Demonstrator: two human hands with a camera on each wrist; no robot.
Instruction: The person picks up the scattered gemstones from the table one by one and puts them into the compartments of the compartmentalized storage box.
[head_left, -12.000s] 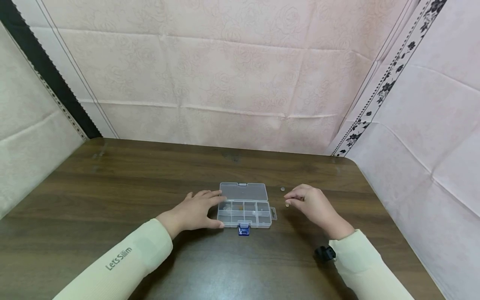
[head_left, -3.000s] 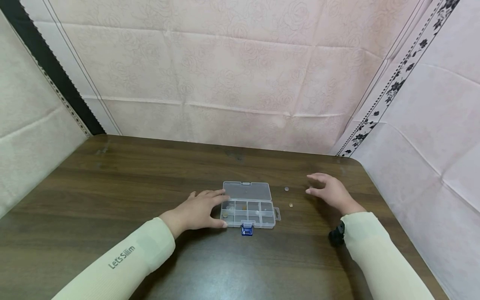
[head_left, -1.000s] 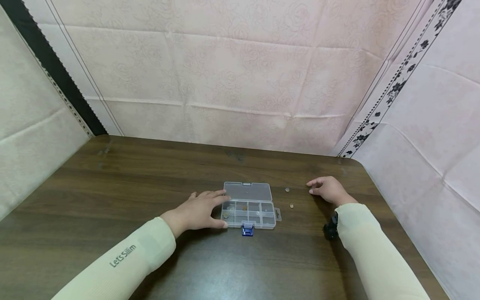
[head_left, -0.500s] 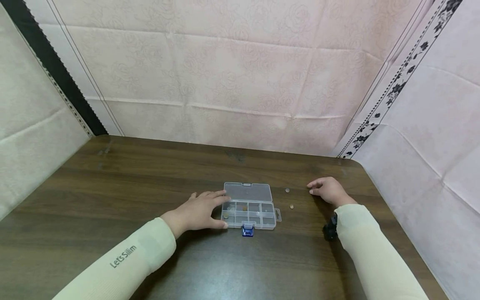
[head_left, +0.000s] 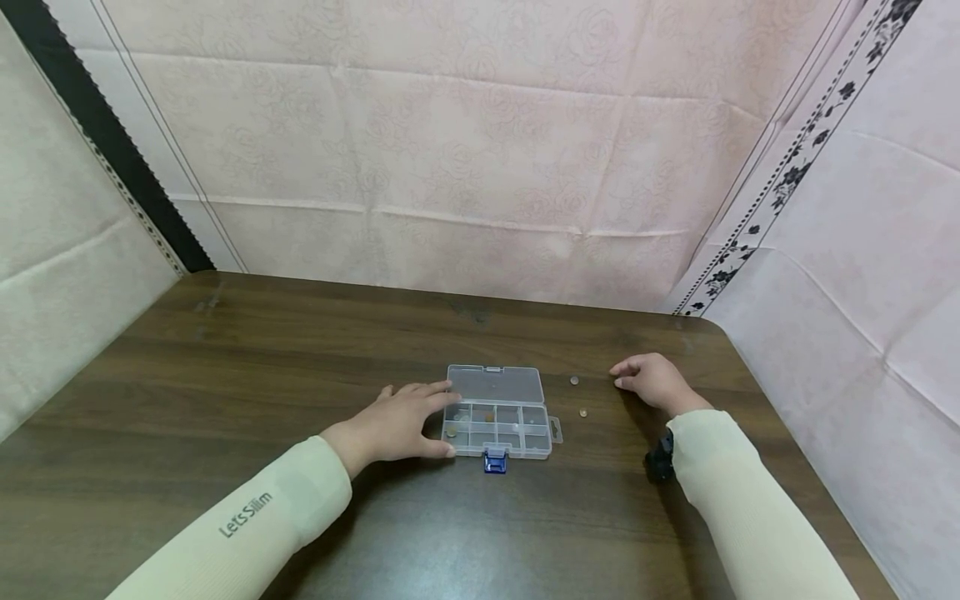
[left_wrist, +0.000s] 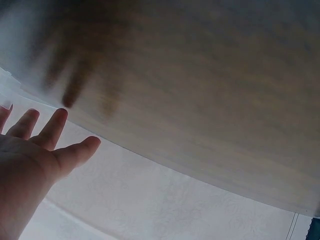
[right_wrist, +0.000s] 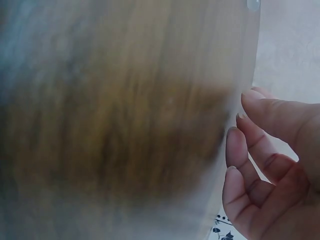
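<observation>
A clear plastic compartment box [head_left: 510, 450] lies with its lid [head_left: 495, 384] folded back, in the head view. Small pieces show in several compartments, among them a yellowish one [head_left: 451, 432] and an orange-brown one [head_left: 489, 417]. My left hand [head_left: 397, 421] rests at the box's left side, fingers spread over its edge. Right of the box are a greyish round piece [head_left: 574, 380] and a pale yellowish one [head_left: 583, 412]. My right hand [head_left: 652, 382] is low over the table beyond them, thumb and forefinger close together. Whether something is between those fingertips is hidden. In the right wrist view its other fingers [right_wrist: 237, 147] are bent.
The box has a blue latch [head_left: 495, 462] at the front and a hanging tab [head_left: 556, 429] on its right. Patterned cloth [head_left: 480, 150] stands behind the brown wooden table [head_left: 300, 333] and at its sides.
Since three seconds ago the right thumb and fingers have drawn closer together above a small piece, which no longer shows. Lately that hand has shifted slightly left. The left hand stays at the box.
</observation>
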